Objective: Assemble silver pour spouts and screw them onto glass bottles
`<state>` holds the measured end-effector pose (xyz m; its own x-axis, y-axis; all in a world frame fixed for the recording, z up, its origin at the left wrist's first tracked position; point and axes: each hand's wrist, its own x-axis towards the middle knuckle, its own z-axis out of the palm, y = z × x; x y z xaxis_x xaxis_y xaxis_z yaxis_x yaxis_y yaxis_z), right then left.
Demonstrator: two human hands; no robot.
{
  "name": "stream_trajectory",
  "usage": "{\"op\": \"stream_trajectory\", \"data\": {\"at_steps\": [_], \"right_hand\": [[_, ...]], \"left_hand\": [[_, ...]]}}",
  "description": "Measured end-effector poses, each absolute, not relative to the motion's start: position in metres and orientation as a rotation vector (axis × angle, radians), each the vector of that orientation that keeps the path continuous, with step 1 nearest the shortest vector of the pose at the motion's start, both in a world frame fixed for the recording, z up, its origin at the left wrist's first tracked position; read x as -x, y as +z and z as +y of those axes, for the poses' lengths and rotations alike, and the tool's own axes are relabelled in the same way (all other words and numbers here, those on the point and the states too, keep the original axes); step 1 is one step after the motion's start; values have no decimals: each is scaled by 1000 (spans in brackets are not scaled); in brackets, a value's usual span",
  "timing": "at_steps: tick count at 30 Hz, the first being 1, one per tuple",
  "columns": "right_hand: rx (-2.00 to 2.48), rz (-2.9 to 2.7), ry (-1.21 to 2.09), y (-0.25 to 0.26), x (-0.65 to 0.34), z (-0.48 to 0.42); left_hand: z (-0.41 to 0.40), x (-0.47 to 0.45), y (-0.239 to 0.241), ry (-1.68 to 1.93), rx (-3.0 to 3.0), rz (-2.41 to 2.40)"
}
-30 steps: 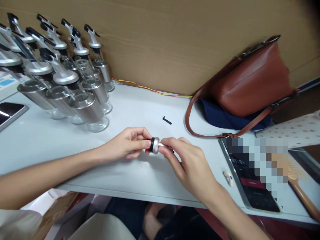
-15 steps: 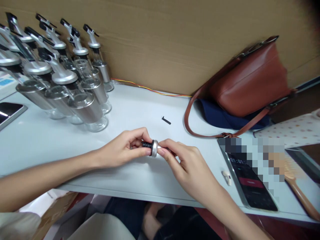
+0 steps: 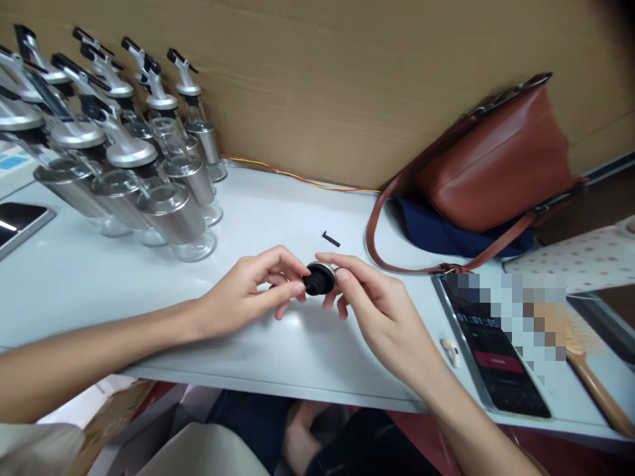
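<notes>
Both hands meet over the middle of the white table [image 3: 278,211] around a small bottle cap [image 3: 319,279] with a silver rim and a black stopper. My left hand [image 3: 258,287] pinches the black end with thumb and fingertips. My right hand [image 3: 377,307] pinches the silver rim from the right, its other fingers curled below. The black end of the cap faces me. A small black plastic piece [image 3: 331,239] lies on the table just beyond the hands.
Several glass bottles with silver sleeves and pourer caps [image 3: 124,158] crowd the back left. A brown leather bag [image 3: 496,158] on dark blue cloth stands at the back right, a phone [image 3: 496,357], an earbud [image 3: 450,350] and a wooden brush [image 3: 595,383] at the right. Cardboard lines the back.
The cap has been turned between my fingers so that its black end now faces me, and it sits slightly higher and to the right. Both hands shifted their pinch on it.
</notes>
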<state>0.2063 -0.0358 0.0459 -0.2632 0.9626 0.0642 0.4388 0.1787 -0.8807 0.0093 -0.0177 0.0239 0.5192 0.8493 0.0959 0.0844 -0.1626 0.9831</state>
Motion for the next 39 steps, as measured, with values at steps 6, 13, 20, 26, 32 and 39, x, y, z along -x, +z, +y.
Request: {"op": "stream_trajectory", "data": {"at_steps": [6, 13, 20, 26, 32, 39], "right_hand": [[1235, -1702, 1333, 46, -200, -37], [1251, -1687, 1383, 43, -198, -36], [1294, -1662, 1455, 42, -195, -40], [1311, -1684, 1439, 42, -191, -42], [1246, -1741, 1422, 38, -191, -44], [1213, -1758, 1408, 39, -189, -47]], "left_hand": [[-17, -12, 24, 784, -1497, 877], [-17, -15, 23, 662, -1423, 777], [-16, -10, 19, 606, -1436, 700], [-18, -10, 17, 599, -1482, 670], [-20, -11, 21, 561, -1475, 714], [-21, -12, 25, 577, -1552, 750]]}}
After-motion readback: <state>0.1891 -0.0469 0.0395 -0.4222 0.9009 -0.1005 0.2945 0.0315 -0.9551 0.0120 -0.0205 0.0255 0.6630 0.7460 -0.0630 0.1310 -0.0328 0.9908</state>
